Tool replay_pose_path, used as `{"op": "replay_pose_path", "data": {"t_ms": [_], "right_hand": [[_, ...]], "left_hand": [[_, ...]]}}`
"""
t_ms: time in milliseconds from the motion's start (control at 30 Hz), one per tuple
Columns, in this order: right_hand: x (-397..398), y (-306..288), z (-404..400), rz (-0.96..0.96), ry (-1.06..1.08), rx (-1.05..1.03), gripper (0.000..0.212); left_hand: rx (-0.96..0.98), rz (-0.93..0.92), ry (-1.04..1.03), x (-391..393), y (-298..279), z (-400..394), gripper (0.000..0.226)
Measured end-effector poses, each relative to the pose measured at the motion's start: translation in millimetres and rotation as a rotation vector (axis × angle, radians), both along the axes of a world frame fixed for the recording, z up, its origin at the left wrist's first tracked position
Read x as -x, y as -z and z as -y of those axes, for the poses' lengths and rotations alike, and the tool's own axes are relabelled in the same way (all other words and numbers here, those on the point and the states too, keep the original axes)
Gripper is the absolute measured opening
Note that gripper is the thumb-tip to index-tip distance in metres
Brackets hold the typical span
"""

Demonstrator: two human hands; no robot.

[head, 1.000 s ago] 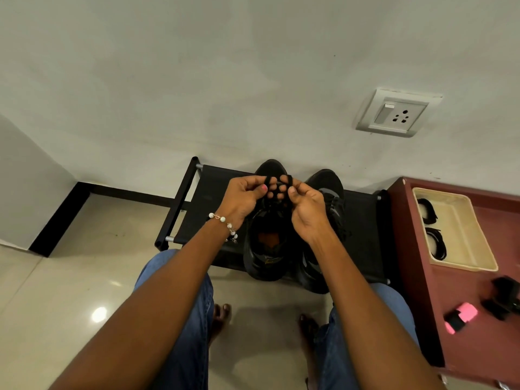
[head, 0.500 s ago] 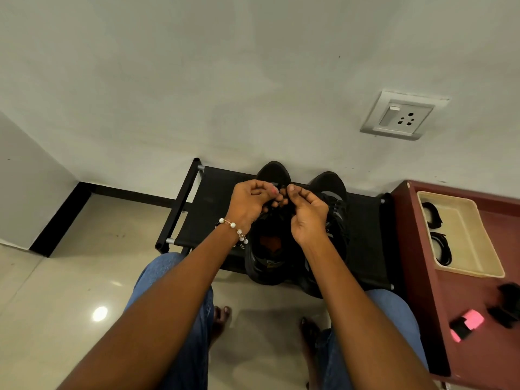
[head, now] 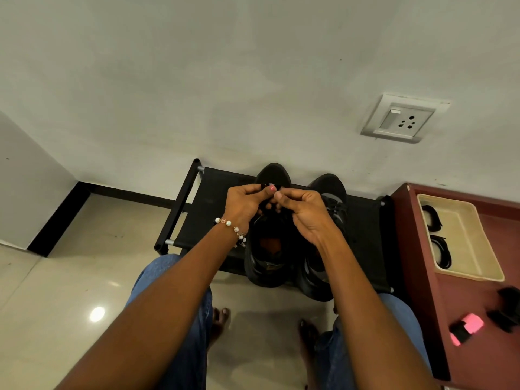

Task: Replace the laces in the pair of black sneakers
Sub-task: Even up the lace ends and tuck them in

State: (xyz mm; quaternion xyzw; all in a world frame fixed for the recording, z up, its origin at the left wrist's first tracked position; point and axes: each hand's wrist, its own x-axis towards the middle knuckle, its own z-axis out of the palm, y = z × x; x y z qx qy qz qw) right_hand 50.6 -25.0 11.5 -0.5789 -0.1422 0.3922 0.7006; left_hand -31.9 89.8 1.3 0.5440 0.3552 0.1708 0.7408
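Lace (head: 266, 187) pinched between left hand (head: 244, 202), right hand (head: 305, 211).

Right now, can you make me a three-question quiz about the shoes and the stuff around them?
1. Where do the black sneakers stand?
A. on the black rack
B. in the tray
C. on the red cabinet

2. How many black lace bundles lie in the beige tray?
A. none
B. two
C. five

3. What are the hands doing?
A. hanging idle
B. pinching a black lace
C. pressing the wall switch

Answers:
1 A, both sneakers sit side by side on the black rack against the wall.
2 B, one lace bundle lies beyond the other.
3 B, the left hand and right hand meet above the left sneaker, fingers curled on a black lace.
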Motion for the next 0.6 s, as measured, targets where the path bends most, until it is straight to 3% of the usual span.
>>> {"op": "replay_pose_path", "data": {"t_ms": [367,500,600], "right_hand": [[1.6,1.1,-10.0,-0.227,0.247,-0.034,0.005],[0.0,1.8,-14.4,-0.275,0.33,-0.02,0.016],[-0.3,3.4,-16.8,-0.254,0.348,0.01,0.016]], "left_hand": [[-0.115,0.021,-0.001,-0.9,-1.6,2.5,0.013],[-0.41,-0.036,0.035,-1.8,-4.6,4.6,0.011],[-0.794,-0.04,0.119,-2.6,-5.0,1.7,0.014]]}}
